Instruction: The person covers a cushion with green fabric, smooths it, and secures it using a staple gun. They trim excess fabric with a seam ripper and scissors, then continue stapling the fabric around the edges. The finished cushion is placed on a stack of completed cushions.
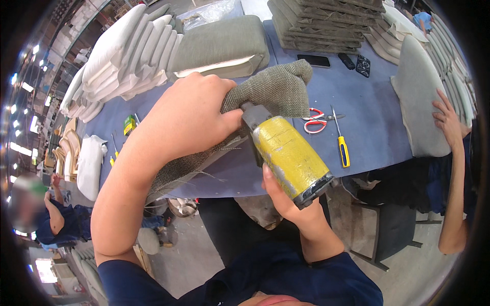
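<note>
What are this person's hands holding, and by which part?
The right hand holds a yellow staple gun below its body, exact grip hidden; the left hand grips woven grey-green fabric partway along its length.

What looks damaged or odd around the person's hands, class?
The yellow tool in the right hand is scuffed: grey patches show where paint seems worn away. The woven fabric in the left hand has a frayed, stringy lower edge, unlike a neat hem.

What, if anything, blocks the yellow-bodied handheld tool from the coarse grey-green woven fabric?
Nothing visible: the dark nose of the tool overlaps the fabric in view, the left hand close beside it. Contact can't be confirmed.
</note>
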{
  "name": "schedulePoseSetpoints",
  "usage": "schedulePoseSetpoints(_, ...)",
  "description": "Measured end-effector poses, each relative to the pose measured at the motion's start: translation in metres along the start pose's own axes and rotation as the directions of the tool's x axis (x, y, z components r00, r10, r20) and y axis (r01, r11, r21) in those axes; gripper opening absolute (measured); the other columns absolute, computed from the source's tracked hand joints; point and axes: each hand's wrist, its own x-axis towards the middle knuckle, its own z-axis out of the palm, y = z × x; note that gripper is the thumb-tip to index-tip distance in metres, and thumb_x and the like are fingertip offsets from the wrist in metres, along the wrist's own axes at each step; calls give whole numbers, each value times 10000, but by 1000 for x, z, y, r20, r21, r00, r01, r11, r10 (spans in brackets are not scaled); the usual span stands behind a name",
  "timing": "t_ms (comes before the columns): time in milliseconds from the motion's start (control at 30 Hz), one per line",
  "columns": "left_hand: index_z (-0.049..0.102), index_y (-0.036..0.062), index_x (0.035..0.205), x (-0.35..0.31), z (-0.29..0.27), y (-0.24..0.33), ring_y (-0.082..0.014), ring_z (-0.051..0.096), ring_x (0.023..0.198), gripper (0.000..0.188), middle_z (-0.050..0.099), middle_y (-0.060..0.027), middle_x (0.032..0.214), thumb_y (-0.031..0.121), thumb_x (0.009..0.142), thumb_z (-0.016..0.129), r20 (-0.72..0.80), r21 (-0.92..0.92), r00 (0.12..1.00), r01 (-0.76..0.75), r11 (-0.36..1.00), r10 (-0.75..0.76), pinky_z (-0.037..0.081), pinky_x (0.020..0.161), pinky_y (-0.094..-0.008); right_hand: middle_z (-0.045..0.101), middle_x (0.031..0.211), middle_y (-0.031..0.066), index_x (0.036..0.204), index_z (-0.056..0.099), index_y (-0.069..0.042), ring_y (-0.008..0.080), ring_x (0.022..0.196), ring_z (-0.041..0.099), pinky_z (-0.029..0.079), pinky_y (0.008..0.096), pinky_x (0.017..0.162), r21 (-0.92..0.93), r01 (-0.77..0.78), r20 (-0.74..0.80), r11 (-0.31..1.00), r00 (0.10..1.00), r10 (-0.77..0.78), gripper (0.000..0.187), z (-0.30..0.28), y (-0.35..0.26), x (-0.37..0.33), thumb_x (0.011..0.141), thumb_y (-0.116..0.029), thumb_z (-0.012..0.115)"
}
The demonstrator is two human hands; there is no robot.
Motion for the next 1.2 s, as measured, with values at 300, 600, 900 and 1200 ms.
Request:
schedulePoseSetpoints(300,772,-49,1142,-1,8,1,-511,706,1040,363,754,-318,1021,228,910,731,-80,94,993,-81,992,89,564,982,-559,753,888,58,1148,769,28,143,724,704,566,316,689,-246,105,6,964,994,-107,184,-3,12,8,989,-55,811)
schedulePoseSetpoints(600,754,-81,1189,-9,3,9,-515,712,1056,489,748,-346,1045,296,877,761,-50,86,997,-50,995,55,549,1001,-555,796,1130,78,1264,735,12,134,941,748,597,327,822,260,-246,22,934,968,249,337,-29,6,1,960,-69,858)
schedulePoseSetpoints(900,778,-69,1185,-23,21,38,-478,742,907,610,750,-303,879,464,895,839,-52,70,998,-24,997,27,582,886,-520,791,928,102,1236,757,-2,212,755,717,585,351,724,-348,-567,-153,747,820,552,348,-155,33,-9,920,-112,851)
schedulePoseSetpoints(1200,778,-35,1133,-15,9,35,-476,732,993,570,768,-292,975,488,912,826,-4,48,1000,-17,999,18,570,924,-525,767,1189,255,1564,618,-79,454,1149,726,570,532,1011,-861,-446,-298,247,833,465,699,-230,186,-19,932,-310,805)
